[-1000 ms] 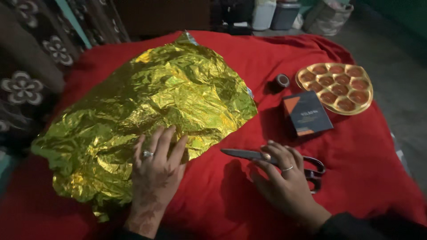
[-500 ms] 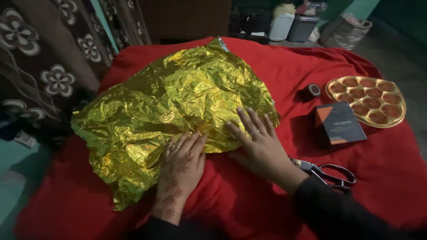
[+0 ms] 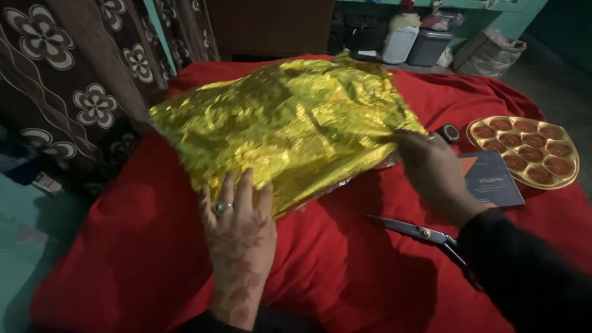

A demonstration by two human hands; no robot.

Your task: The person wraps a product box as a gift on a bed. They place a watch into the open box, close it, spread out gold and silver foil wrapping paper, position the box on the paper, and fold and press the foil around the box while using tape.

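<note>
- The gold foil sheet (image 3: 290, 123) is lying crumpled on the red cloth (image 3: 142, 246).
- The left hand (image 3: 237, 225) is pressing flat and open on the sheet's near edge.
- The right hand (image 3: 431, 166) is gripping its right edge.
- Right of the sheet, a dark box with an orange corner (image 3: 490, 179) is lying beside a gold heart-shaped tray (image 3: 524, 151).

A red cloth (image 3: 345, 271) covers the soft surface. On it lie a crinkled gold foil sheet (image 3: 290, 123) at the far left, scissors (image 3: 425, 237) near right, a dark box (image 3: 493, 179), a heart-shaped gold tray (image 3: 570, 182) at right, and a small dark tape roll (image 3: 451, 132).
</note>
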